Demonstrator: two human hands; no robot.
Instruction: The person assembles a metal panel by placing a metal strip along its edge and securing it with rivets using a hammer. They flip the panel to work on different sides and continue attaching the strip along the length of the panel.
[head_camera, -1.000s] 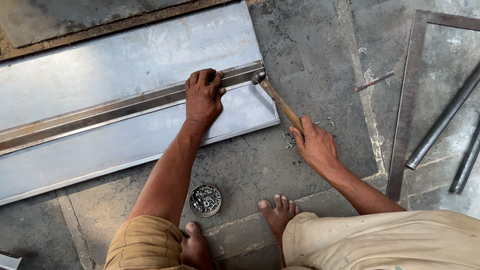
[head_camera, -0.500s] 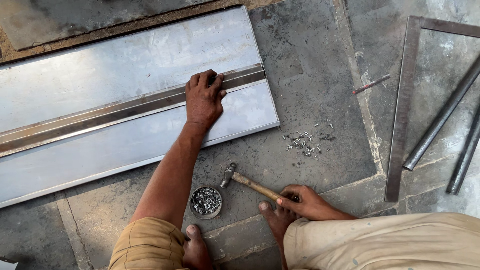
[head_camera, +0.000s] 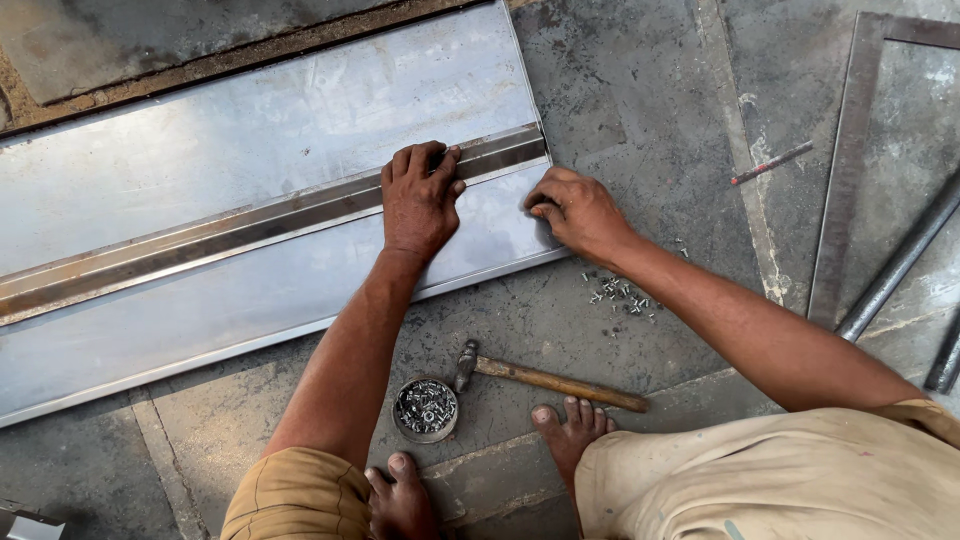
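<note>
Head view: left hand (head_camera: 420, 200) flat on strip (head_camera: 250, 232), pinning it to sheet (head_camera: 230, 150); right hand (head_camera: 578, 212) curled at sheet's corner, grip contents unclear; hammer (head_camera: 545, 380) lying free nearby.

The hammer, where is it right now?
In the head view the hammer lies on the stone floor, untouched, between the small round tin of rivets and the person's foot.
</note>
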